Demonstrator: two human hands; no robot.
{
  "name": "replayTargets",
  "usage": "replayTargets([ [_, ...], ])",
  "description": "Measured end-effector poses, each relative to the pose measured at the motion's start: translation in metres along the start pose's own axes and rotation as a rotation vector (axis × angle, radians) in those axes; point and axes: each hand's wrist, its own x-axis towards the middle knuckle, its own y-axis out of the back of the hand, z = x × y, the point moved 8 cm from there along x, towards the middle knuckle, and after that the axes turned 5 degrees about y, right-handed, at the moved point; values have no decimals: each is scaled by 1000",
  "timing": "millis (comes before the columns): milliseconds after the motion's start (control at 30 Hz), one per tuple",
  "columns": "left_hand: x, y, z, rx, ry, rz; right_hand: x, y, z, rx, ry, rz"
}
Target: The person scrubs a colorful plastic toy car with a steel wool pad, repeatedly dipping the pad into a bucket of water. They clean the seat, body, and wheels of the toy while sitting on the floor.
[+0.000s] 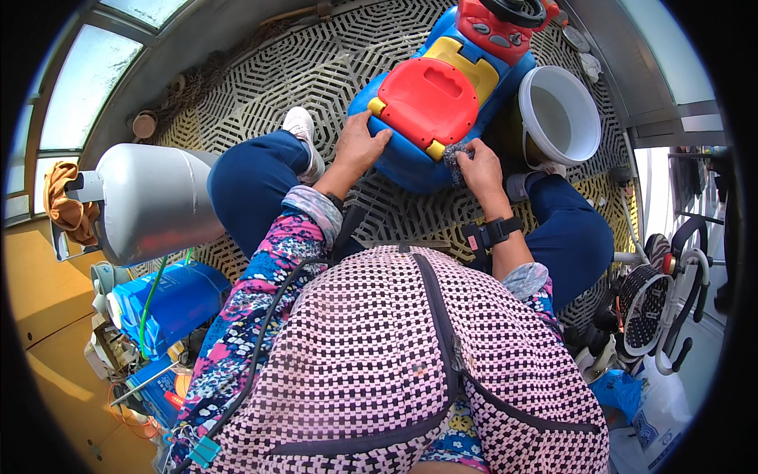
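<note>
Between my feet stands a blue plastic ride-on toy car [408, 163] with a black steering wheel [516, 8]. Its red seat lid [429, 101] lies on a yellow panel and is hinged by yellow pieces at the near end. My left hand [359, 142] rests on the blue body beside the left yellow hinge [376, 106], thumb and fingers apart. In my right hand [481, 169] is a grey scouring pad [455, 161], pressed near the right yellow hinge [436, 150]. The pad partly covers the blue edge there.
A white bucket [559, 115] of cloudy water stands right of the toy. To the left lies a grey gas cylinder [157, 201] with an orange cloth [71, 204] on its collar. Umbrellas [687, 284] and bags crowd the right side. Slatted plastic matting [249, 106] covers the floor.
</note>
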Motion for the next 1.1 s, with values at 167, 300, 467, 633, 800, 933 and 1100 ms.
replayTargets([
  [167,-6,9,-2,-110,39,10,6,2,-17,168,52,15],
  [300,-10,18,1,-156,71,55,12,3,-50,278,159,21],
  [467,-16,26,9,-333,73,61,11,6,-91,-35,332,47],
  [633,-22,24,16,-289,39,59,17,18,-84,-214,244,29],
  [800,-25,15,21,-189,-11,83,21,6,-92,-337,401,-104],
  [933,-30,18,29,-112,-114,131,39,-22,-114,-353,396,-134],
  [1100,-32,15,29,-107,-82,40,76,-44,-159,-272,489,-144],
])
